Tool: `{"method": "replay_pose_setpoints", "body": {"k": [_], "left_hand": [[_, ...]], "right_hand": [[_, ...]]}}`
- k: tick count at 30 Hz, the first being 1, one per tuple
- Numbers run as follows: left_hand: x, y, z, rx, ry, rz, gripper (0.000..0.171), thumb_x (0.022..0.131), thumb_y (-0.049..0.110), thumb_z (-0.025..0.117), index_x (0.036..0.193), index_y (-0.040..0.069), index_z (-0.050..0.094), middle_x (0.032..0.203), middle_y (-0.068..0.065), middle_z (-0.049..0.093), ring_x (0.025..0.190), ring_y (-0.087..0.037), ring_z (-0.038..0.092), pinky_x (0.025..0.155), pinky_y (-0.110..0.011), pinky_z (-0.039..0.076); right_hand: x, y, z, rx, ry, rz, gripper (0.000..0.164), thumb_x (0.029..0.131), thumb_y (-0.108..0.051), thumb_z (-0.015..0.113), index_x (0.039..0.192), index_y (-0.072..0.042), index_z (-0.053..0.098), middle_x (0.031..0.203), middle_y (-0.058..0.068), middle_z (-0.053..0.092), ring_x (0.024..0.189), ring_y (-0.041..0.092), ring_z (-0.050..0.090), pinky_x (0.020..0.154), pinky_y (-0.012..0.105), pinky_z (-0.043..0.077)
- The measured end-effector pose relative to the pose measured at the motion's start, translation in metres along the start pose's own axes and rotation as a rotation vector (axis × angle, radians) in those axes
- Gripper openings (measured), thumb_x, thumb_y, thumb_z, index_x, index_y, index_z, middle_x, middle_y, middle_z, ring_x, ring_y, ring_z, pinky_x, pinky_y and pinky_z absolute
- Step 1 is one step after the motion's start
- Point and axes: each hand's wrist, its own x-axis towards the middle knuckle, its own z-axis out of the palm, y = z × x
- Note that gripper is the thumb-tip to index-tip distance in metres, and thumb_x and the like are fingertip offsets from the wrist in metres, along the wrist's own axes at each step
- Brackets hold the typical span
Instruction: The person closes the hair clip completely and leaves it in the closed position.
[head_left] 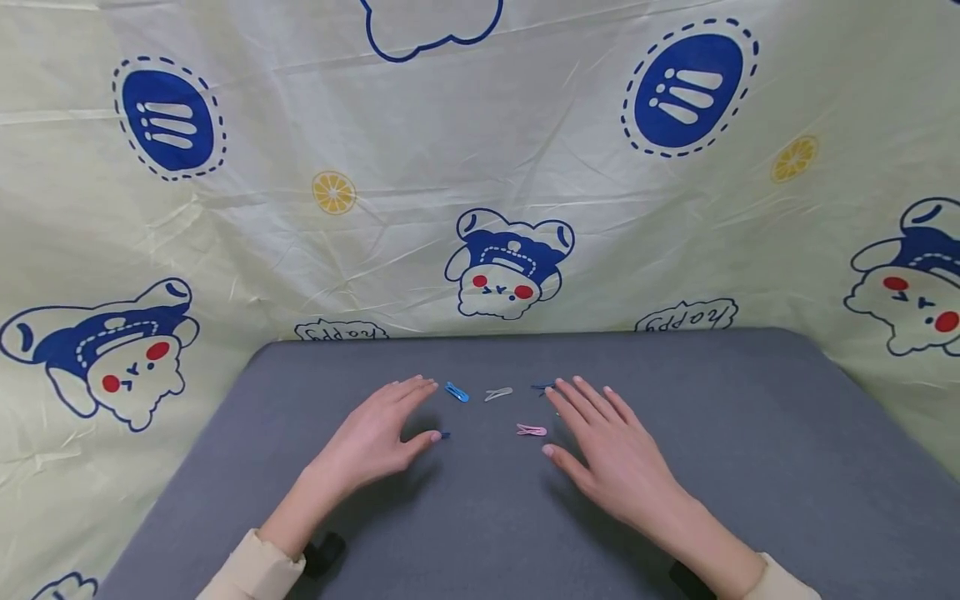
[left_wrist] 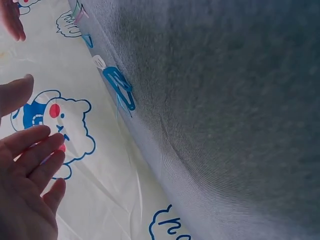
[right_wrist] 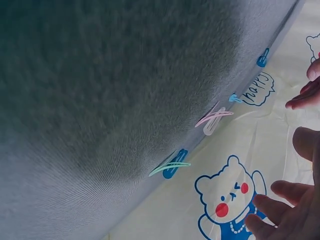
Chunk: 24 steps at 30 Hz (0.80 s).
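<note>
Several snap hair clips lie on the grey table. In the head view, a bright blue clip (head_left: pixel 457 392) and a white clip (head_left: pixel 498 394) lie between the hands, with a pink clip (head_left: pixel 531 430) closer to me. My left hand (head_left: pixel 378 433) hovers with fingers extended; beside its thumb tip shows the end of a dark blue clip (head_left: pixel 446 435). Over the table on the other side, my right hand (head_left: pixel 618 458) is also spread, holding nothing. Its fingertips partly cover another dark blue clip (head_left: pixel 542 387). A green clip (right_wrist: pixel 169 167), plain in the right wrist view, is mostly hidden from the head view.
Behind the table (head_left: pixel 480 533) hangs a pale curtain (head_left: pixel 405 250) printed with blue cartoon bears and orange slices. A black band (head_left: pixel 324 554) sits at my left wrist, below the cream sleeve (head_left: pixel 258 571).
</note>
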Motion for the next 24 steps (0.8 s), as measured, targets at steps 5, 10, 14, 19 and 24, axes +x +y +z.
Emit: {"method": "replay_pose_setpoints", "body": {"k": [5,10,14,19,24], "left_hand": [[0.011,-0.003,0.002,-0.092,0.064,0.019,0.047,0.090,0.031,0.072,0.132,0.011,0.062,0.134,-0.003,0.059,0.131,-0.021,0.049,0.109,-0.041,0.035],[0.019,-0.003,0.005,-0.186,0.106,0.029,0.040,0.088,0.024,0.076,0.126,0.014,0.066,0.129,-0.003,0.063,0.124,-0.021,0.054,0.103,-0.043,0.042],[0.027,-0.003,0.008,-0.264,0.096,0.040,0.040,0.087,0.021,0.077,0.125,0.013,0.067,0.126,-0.002,0.064,0.121,-0.019,0.056,0.100,-0.042,0.045],[0.039,-0.006,0.012,-0.344,0.078,0.049,0.035,0.087,0.016,0.077,0.120,0.012,0.069,0.120,-0.001,0.067,0.114,-0.016,0.060,0.096,-0.038,0.048],[0.050,-0.011,0.017,-0.388,0.081,0.061,0.031,0.086,0.010,0.077,0.116,0.008,0.071,0.114,-0.004,0.070,0.108,-0.019,0.064,0.091,-0.041,0.051]], "right_hand": [[0.009,0.002,0.002,0.015,0.039,-0.046,0.068,0.091,-0.041,0.068,0.148,-0.013,0.044,0.152,0.006,0.042,0.143,0.025,0.031,0.116,0.048,0.015],[0.017,0.006,0.005,0.026,0.075,-0.090,0.062,0.091,-0.035,0.070,0.144,-0.011,0.049,0.147,0.007,0.048,0.138,0.026,0.039,0.114,0.049,0.021],[0.022,0.009,0.007,0.050,0.100,-0.114,0.056,0.091,-0.028,0.072,0.140,-0.008,0.053,0.142,0.009,0.053,0.133,0.027,0.045,0.112,0.050,0.026],[0.026,0.014,0.012,0.106,0.106,-0.119,0.053,0.089,-0.020,0.075,0.136,-0.006,0.056,0.137,0.011,0.057,0.128,0.028,0.050,0.109,0.052,0.031],[0.032,0.019,0.017,0.151,0.099,-0.117,0.050,0.088,-0.015,0.075,0.134,-0.005,0.058,0.132,0.012,0.060,0.123,0.029,0.054,0.107,0.052,0.035]]}}
